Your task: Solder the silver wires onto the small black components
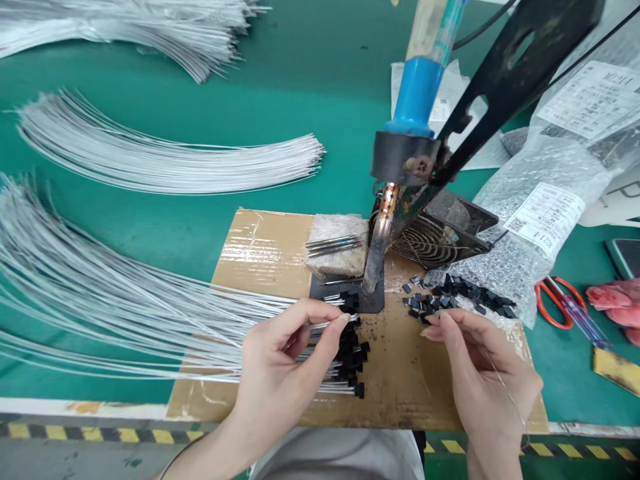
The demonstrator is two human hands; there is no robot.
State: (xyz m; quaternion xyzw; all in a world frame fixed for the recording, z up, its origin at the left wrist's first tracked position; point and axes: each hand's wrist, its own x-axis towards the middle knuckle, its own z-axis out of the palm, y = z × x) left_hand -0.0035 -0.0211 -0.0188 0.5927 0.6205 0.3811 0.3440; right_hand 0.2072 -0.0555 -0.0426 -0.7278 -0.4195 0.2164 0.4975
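Observation:
My left hand [295, 360] pinches the end of a thin white wire between thumb and forefinger, above the row of wires fitted with black connectors [354, 360]. My right hand [483, 360] is closed, its thumb and forefinger together at the edge of a pile of loose black connectors [460, 297]. A thin solder wire [505, 390] runs out of that hand toward the wrist. Whether a connector is also between the right fingertips cannot be made out. Between the hands and farther back, a blue-handled soldering iron [383, 233] points downward, clamped in a black metal bracket [495, 93].
Wires lie over a brown cardboard sheet [400, 393]. Behind the iron stands a small black fan [435, 233], beside a pad [345, 263] with metal pins. Bundles of white wire [175, 160] lie left. Plastic bags [545, 187] and red-handled scissors [553, 310] are at right.

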